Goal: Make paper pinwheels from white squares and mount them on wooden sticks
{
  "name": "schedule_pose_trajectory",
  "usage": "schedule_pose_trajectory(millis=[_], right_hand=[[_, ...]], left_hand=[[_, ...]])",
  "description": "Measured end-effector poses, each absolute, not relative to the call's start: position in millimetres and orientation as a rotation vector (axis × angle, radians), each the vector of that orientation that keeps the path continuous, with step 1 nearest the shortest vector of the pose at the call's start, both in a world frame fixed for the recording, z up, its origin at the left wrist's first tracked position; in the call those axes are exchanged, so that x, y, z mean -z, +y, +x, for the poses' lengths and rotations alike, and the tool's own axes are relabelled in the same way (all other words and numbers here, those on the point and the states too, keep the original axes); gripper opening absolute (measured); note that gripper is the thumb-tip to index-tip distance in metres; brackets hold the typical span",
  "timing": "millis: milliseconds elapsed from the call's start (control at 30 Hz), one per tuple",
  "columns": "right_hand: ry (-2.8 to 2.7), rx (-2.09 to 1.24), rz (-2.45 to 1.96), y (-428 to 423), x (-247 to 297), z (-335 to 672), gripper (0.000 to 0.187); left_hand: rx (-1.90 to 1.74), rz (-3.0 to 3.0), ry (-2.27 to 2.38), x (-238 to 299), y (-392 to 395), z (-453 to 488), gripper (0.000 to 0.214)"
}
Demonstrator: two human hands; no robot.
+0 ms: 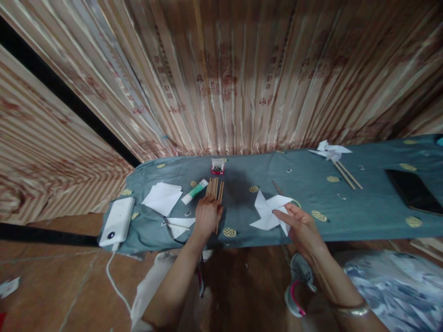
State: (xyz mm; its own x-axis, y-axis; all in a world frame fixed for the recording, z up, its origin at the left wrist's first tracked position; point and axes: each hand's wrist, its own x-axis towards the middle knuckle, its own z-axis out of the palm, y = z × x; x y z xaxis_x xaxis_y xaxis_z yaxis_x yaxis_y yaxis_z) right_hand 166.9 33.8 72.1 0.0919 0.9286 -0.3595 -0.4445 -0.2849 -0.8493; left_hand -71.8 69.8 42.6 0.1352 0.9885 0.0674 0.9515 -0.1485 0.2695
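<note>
My right hand (302, 227) pinches a white paper pinwheel (272, 213) near its centre, thumb on top and fingers beneath. A thin brown stick (276, 186) shows just beyond its blades; whether they are joined is unclear. My left hand (207, 214) is closed over a row of wooden sticks (215, 185), fingers curled down on them. A green and white glue stick (194, 192) lies left of the row. Past the far ends of the sticks stands a small open red box (218, 168) with small dark pieces inside.
White paper squares (162, 198) are stacked at the left, near scissors (169, 227) on a paper scrap. A white power bank (117, 221) with a cable sits at the left end. Finished pinwheels (330, 151) on sticks and a black phone (413, 190) lie right on the cloth-covered table (249, 173).
</note>
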Motion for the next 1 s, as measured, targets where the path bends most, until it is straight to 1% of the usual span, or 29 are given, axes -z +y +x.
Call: schedule_pose_trajectory(millis=[167, 300, 433, 500, 533, 567, 633, 733, 867, 933, 1000], right_hand=[[-0.567, -1.469, -1.139, 33, -72, 171, 0.046], [-0.608, -1.447, -1.105, 31, -73, 176, 0.044], [-0.665, -1.432, -1.088, 27, -73, 184, 0.041], [-0.723, -1.452, -1.093, 24, -72, 189, 0.041], [-0.757, -1.467, -1.096, 22, -71, 190, 0.04], [-0.791, -1.481, -1.104, 20, -71, 191, 0.039], [-0.858, -1.509, -1.133, 13, -69, 191, 0.039], [-0.975, -1.546, -1.186, 1, -69, 182, 0.038], [-1.18, -1.633, -1.214, -16, -69, 161, 0.028], [-1.274, -1.619, -1.264, -20, -68, 152, 0.022], [-1.388, -1.579, -1.329, -20, -66, 145, 0.02]], left_hand=[[-0.433, 2.152, 1.938, -41, 69, -70, 0.013], [-0.593, 2.008, 1.928, -52, 66, -68, 0.014], [-0.813, 1.76, 1.883, -58, 31, -58, 0.011], [-0.883, 1.608, 1.834, -49, 1, -47, 0.016], [-0.926, 1.488, 1.777, -42, -15, -40, 0.022], [-1.062, 1.152, 1.613, -33, -29, -33, 0.027], [-1.195, 0.634, 1.382, -17, -53, -19, 0.04], [-1.215, 0.302, 1.241, -1, -69, -5, 0.049], [-1.212, 0.102, 1.19, 2, -67, 3, 0.054], [-1.183, 0.067, 1.186, 0, -64, 5, 0.051], [-1.127, 0.047, 1.211, 0, -63, 6, 0.045]])
